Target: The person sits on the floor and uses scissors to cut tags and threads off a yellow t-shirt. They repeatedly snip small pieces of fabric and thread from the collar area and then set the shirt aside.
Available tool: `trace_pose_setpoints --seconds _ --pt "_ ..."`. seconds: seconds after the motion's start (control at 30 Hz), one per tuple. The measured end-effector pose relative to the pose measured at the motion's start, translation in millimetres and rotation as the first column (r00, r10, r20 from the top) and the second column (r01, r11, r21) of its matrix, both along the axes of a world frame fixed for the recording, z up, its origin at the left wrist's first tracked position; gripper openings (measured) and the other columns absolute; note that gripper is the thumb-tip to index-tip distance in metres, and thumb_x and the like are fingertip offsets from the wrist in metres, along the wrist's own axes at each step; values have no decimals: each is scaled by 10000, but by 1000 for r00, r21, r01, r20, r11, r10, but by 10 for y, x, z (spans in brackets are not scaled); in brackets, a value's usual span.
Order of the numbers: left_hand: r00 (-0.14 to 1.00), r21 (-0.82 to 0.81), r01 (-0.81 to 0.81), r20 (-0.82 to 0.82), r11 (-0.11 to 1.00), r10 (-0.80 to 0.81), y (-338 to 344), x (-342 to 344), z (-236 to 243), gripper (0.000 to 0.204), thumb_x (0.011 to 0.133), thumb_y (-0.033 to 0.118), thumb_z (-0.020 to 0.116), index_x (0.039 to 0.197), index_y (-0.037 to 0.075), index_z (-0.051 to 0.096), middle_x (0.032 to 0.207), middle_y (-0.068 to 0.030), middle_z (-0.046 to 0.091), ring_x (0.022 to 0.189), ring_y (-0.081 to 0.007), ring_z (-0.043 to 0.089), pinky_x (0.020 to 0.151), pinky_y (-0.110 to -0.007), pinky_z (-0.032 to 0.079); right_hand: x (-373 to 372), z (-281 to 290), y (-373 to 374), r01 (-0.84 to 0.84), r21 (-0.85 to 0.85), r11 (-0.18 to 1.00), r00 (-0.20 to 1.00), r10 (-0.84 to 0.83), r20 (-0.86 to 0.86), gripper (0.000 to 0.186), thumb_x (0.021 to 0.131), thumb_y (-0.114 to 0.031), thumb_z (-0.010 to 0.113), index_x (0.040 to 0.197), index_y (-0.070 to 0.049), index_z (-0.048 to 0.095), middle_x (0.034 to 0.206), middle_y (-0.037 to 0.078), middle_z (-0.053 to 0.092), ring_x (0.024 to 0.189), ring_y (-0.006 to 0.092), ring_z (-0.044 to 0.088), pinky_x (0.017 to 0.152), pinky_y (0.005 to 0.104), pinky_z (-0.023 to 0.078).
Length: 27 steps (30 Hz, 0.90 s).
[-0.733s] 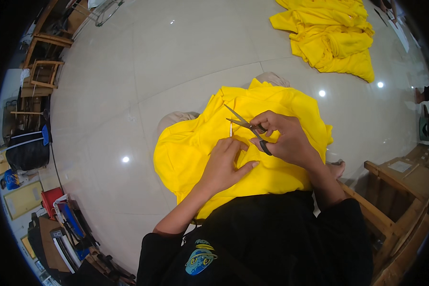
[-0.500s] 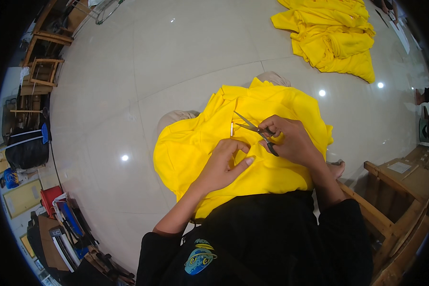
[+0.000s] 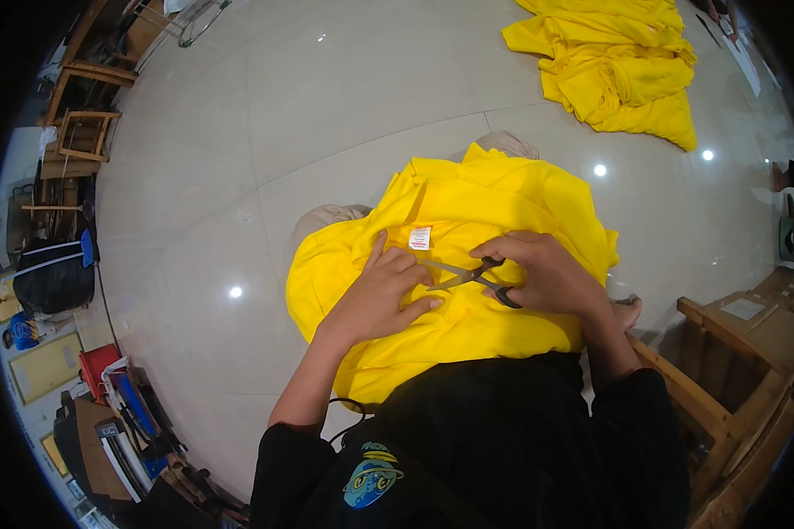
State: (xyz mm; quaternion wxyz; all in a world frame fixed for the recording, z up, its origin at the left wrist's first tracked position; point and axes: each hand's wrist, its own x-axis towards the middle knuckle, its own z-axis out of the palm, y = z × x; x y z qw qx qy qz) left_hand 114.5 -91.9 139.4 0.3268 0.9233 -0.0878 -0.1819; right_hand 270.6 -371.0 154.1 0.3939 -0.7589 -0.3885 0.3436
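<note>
A yellow garment (image 3: 538, 203) lies bunched over my lap, with a small white label (image 3: 420, 238) showing face up in its folds. Just below and left of the label, my left hand (image 3: 378, 292) rests on the cloth, index finger stretched and thumb apart, the other fingers slightly bent. My right hand (image 3: 545, 276) grips black-handled scissors (image 3: 474, 274), their parted blades pointing left, close to my left fingertips over the fabric.
More yellow garments (image 3: 612, 70) are piled at upper right on the tiled floor (image 3: 185, 220). Wooden frames and cardboard (image 3: 741, 335) stand at lower right. Chairs, a black bag (image 3: 44, 278) and assorted items line the left. Another person's foot (image 3: 778, 175) shows at far right.
The white label now lies flat, face up. My left hand has moved left and up. The scissors have come down below the label, now pointing more level toward my left hand.
</note>
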Motion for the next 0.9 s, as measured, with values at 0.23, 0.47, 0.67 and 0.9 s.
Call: trace_pose_setpoints --seconds 0.23,0.47,0.67,0.9 --pt "958 -173 -156 213 972 192 -286 -262 379 289 947 271 947 1155 111 827 980 -88 729 982 -306 703 956 -444 570 -54 62 177 -138 208 968 985 113 128 635 762 -39 994 1361 -103 793 1219 96 829 1181 319 754 1050 429 586" --pt "947 -159 -185 235 970 219 -654 -672 545 293 1019 269 873 1196 53 785 1062 -127 724 967 -355 707 833 -457 573 -97 130 -83 -220 58 974 967 210 143 617 708 -7 967 1280 -154 789 1111 65 774 1117 328 716 1048 441 561" --pt "954 -251 -293 -142 923 264 -524 -835 532 371 1049 228 859 1340 19 763 1256 -181 787 990 -324 767 971 -397 642 -392 130 -423 -105 126 987 980 81 184 591 734 -8 948 1276 -166 773 1137 76 763 1150 339 725 1060 444 575" --pt "886 -338 -435 -325 835 330 -584 -571 445 400 1034 250 890 1366 60 771 1200 -138 756 979 -199 747 746 -303 588 -500 193 -441 93 74 993 994 -88 -64 494 832 -85 984 1283 -101 785 1138 94 813 1049 283 808 989 393 623"
